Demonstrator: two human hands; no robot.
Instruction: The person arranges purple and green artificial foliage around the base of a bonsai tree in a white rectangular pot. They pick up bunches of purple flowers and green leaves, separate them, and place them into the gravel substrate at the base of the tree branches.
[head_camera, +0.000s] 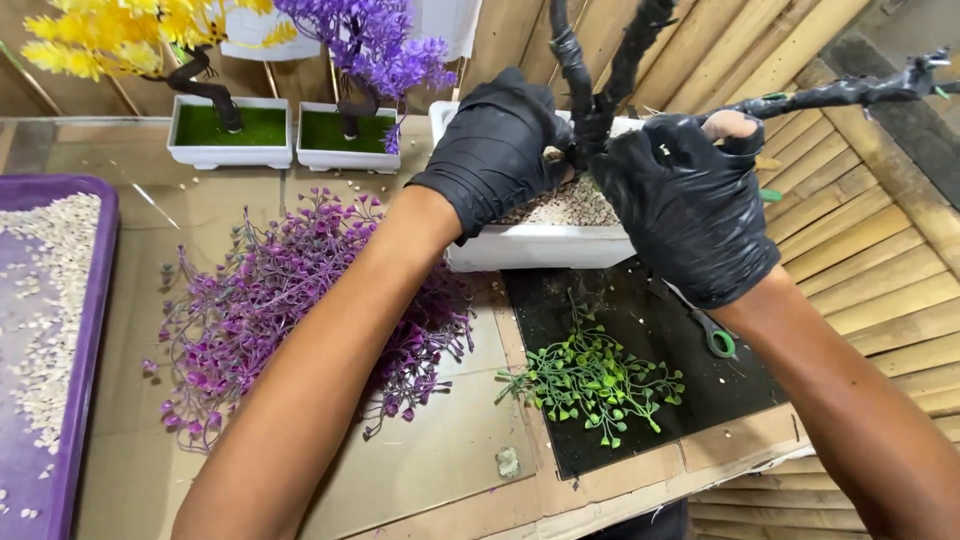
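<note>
We are seating the black trunk (590, 110) in the white pot (540, 245) of gravel at the surface's far edge. Our left hand (497, 150) and right hand (685, 205) both clench its base; next we likely need foliage sprigs (590, 380).

No packages, labels, signs or screens are in view.

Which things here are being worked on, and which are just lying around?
In hand:
left hand and right hand on the black branched trunk
white pebble-filled planter

Lying about:
purple sprigs
green sprigs
green-handled scissors
purple tray
two finished trees
</note>
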